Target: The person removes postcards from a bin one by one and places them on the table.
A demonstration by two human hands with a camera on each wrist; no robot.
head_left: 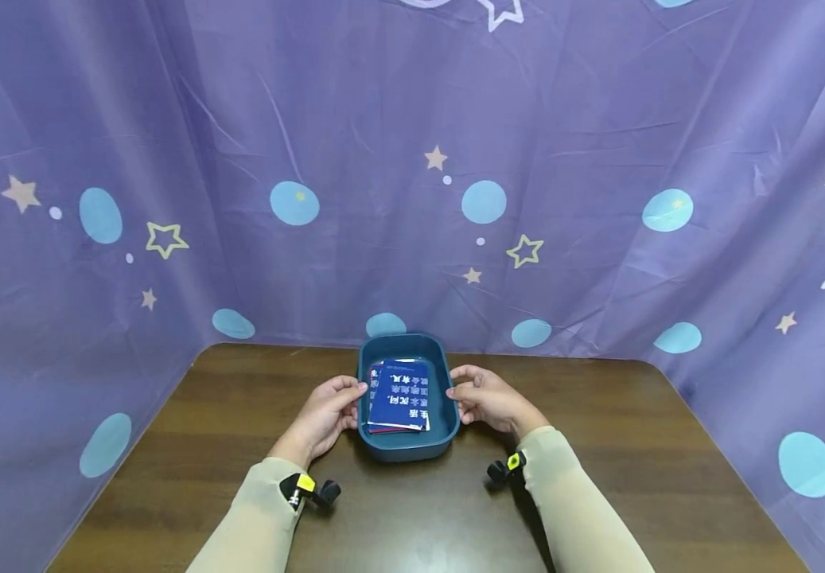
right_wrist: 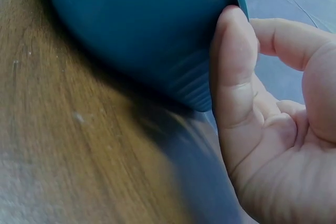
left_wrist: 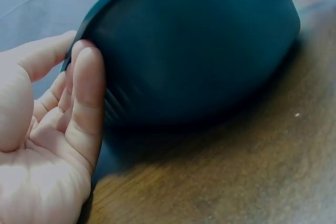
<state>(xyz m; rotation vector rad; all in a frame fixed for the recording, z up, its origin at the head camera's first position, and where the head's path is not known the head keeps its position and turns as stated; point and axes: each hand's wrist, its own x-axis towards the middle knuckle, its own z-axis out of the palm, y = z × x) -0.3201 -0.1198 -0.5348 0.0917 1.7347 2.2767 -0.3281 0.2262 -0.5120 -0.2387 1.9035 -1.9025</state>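
Note:
A dark teal plastic bin (head_left: 406,454) with rounded corners sits over the far part of the table, close to the curtain. Inside it lies a small stack of cards or thin booklets (head_left: 399,396); the top one is blue with white characters, and red and white edges peek out beneath. My left hand (head_left: 330,410) pinches the bin's left rim between thumb and fingers. On the opposite side my right hand (head_left: 489,398) grips the right rim the same way. Both wrist views show the bin's outer wall (left_wrist: 194,51), with ridges low down near the fingers.
The brown wooden table (head_left: 254,414) extends around the bin on every side. Behind it hangs a purple curtain (head_left: 383,263) printed with stars and blue ovals. A small black camera mount (head_left: 312,492) is strapped at the left wrist, another mount (head_left: 505,469) at the right.

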